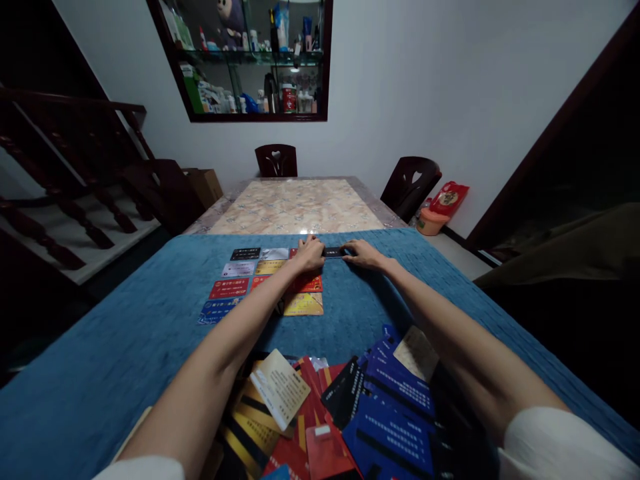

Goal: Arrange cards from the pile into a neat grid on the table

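At the far side of the laid-out cards, a black card (333, 252) lies on the blue cloth between my two hands. My left hand (312, 253) has its fingers closed at the card's left end. From the other side, my right hand (365, 255) pinches the card's right end with bent fingers. Rows of cards lie left of it, among them a black card (245, 254), a red card (229, 288), a blue card (220, 311) and a yellow card (303, 305). My left forearm covers part of these rows.
A loose heap of cards lies close to me, with blue cards (393, 433), gold cards (250, 427) and a cream card (281, 389) on top. The blue cloth (125, 320) covers the near table; the patterned tabletop (305, 203) shows beyond. Chairs (411, 183) stand around it.
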The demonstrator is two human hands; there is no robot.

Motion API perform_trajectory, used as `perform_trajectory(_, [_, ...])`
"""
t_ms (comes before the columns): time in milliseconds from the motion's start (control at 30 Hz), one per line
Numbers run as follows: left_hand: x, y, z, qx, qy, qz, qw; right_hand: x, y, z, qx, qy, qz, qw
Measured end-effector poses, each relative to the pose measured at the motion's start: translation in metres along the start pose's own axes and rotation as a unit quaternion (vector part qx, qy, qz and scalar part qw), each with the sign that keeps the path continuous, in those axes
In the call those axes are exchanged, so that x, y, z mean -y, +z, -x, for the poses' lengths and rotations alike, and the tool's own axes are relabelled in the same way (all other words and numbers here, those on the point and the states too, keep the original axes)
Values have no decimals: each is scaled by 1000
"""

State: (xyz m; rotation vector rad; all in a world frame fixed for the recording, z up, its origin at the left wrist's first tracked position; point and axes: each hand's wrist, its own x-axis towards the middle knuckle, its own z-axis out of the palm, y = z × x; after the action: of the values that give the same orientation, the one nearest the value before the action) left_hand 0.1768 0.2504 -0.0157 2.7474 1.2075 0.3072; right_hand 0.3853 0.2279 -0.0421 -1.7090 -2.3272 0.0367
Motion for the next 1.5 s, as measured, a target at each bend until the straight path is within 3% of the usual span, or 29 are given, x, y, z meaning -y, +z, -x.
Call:
perform_trajectory(333, [-28, -8, 38, -39, 50, -48, 997, 15, -17, 37, -42, 23, 32, 998])
perform_trajectory(633, [-82, -11, 110, -58, 142, 5, 988, 45, -31, 97, -103, -31, 25, 994])
perform_trajectory(867, [-117, -16, 160, -33, 197, 47, 979, 66, -36, 147, -144, -69, -1, 987])
perform_trajectory(1133, [-137, -15, 193, 39, 226, 65, 971, 92, -46, 210, -164, -85, -23, 982])
perform_trajectory(1333, [-144, -11, 211, 101, 231, 81, 964, 115, -52, 247, -136, -89, -60, 985])
perform_trajectory(1500, [-142, -16, 223, 101, 206, 95, 969, 125, -51, 264, -100, -92, -73, 988])
